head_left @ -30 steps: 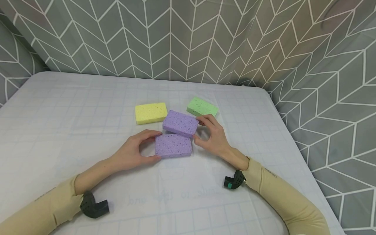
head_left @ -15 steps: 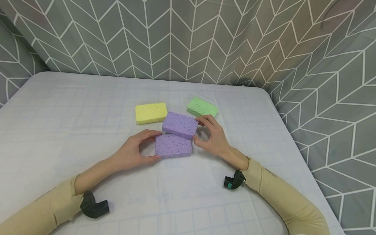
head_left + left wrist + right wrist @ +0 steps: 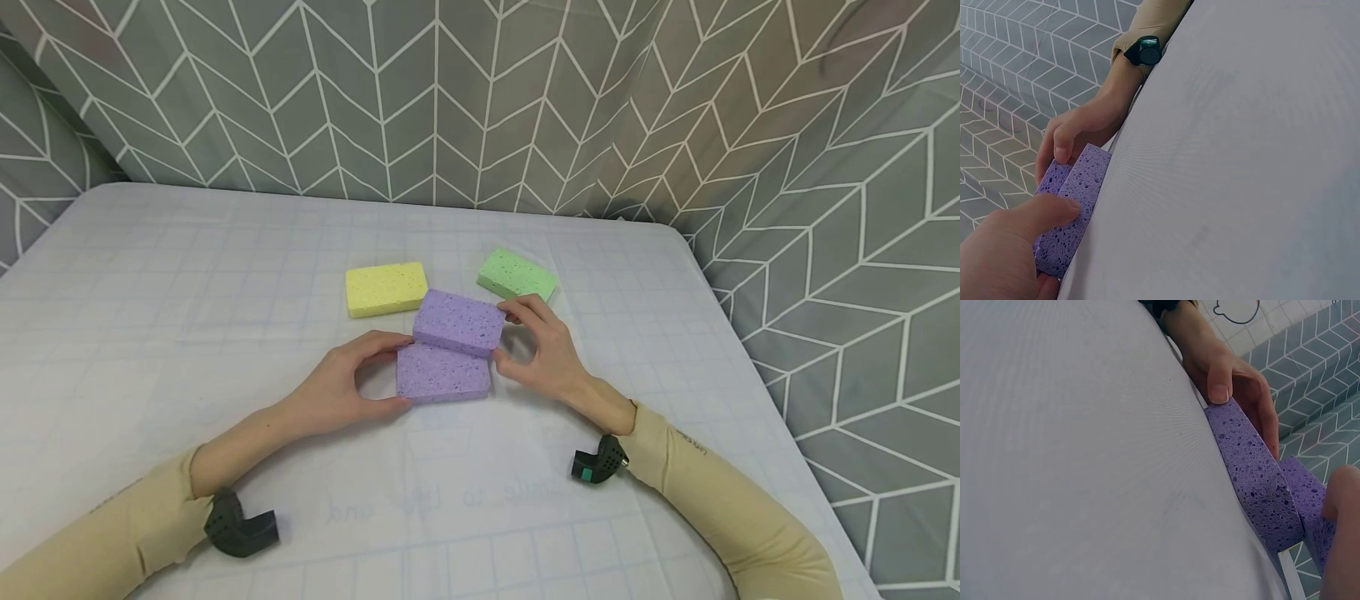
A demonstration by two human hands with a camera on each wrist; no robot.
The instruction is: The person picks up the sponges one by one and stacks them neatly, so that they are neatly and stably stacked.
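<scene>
While the left hand grips the near purple sponge between its fingers, the right hand pinches the far purple sponge.

Purple sponge: left hand grips its end. Second purple sponge: beyond that grip, in right hand. White tablecloth: alongside.

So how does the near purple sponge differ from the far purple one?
The left hand holds the near purple sponge; the right hand holds the far purple sponge. In the head view, the near one lies almost level, while the far one slants down rightward and hides the near one's back edge. Both are purple and pitted.
</scene>
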